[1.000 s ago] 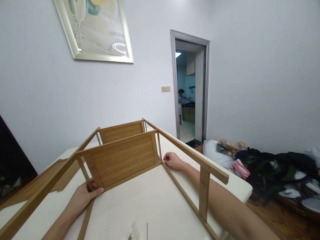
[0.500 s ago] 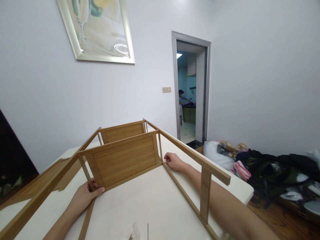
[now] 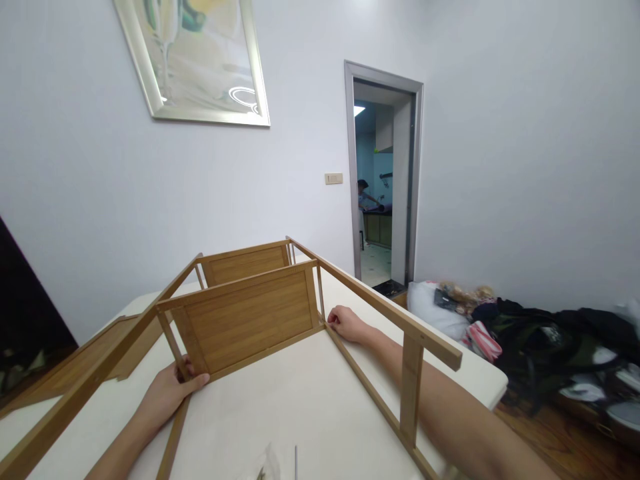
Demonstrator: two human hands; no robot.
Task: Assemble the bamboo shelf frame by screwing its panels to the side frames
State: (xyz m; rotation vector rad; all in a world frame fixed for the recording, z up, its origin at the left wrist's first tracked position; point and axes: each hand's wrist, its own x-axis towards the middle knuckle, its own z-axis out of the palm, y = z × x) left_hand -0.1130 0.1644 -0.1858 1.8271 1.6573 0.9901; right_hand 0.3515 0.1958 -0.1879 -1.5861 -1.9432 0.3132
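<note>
A wooden shelf rack (image 3: 365, 293) lies on its side, with two panels standing upright between its side frames. My left hand (image 3: 167, 393) grips the lower left corner of the nearer shelf panel (image 3: 250, 320), thumb on the panel's edge and fingers behind the upright. On the rack's outer right side, my right hand (image 3: 345, 323) is closed with fingertips pinched beside the frame, near that panel's lower right corner. What those fingertips hold, if anything, is too small to make out. A thin metal rod (image 3: 296, 461) and a clear plastic bag (image 3: 267, 467) with small pieces lie at the near edge.
The rack rests on a white table (image 3: 280, 400). Loose wooden panels (image 3: 70, 367) lie on its left side. Clothes and bags (image 3: 540, 340) are heaped on the right. A person (image 3: 367, 195) is visible through the doorway (image 3: 419, 180). A framed picture (image 3: 210, 120) hangs on the wall.
The view has shifted very slightly. Both hands keep their places on the rack; the right fingertips have moved only a little.
</note>
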